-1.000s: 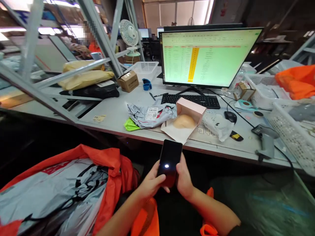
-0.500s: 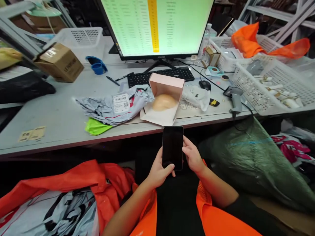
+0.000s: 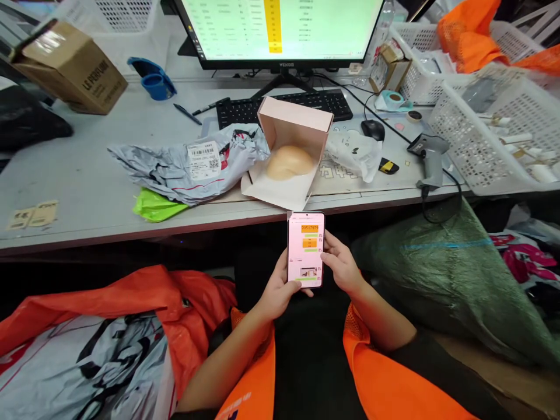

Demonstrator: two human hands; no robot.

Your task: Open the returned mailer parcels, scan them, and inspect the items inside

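A smartphone (image 3: 306, 248) with a lit chat-like screen is held upright just in front of the desk edge. My left hand (image 3: 279, 290) is wrapped round its lower left side, thumb at the bottom of the screen. My right hand (image 3: 342, 265) grips the right side, its thumb by the screen's edge. Beyond the phone, an opened pale pink box (image 3: 295, 125) holds a smooth beige rounded object (image 3: 289, 162). Left of the box lies a grey plastic mailing bag (image 3: 175, 169) with a barcode label, a bright green piece (image 3: 158, 205) under it.
A monitor (image 3: 284, 63) and keyboard (image 3: 236, 114) stand behind the box. To the right are a mouse (image 3: 373, 129), a barcode scanner (image 3: 432, 160) and a white basket (image 3: 470, 149). A cardboard box (image 3: 72, 73) sits at left. Below are a red sack (image 3: 175, 315) and a green sack (image 3: 450, 274).
The phone's screen has gone from dark to lit. Both hands keep their hold on it. The view has tilted downward, and the desk things appear higher.
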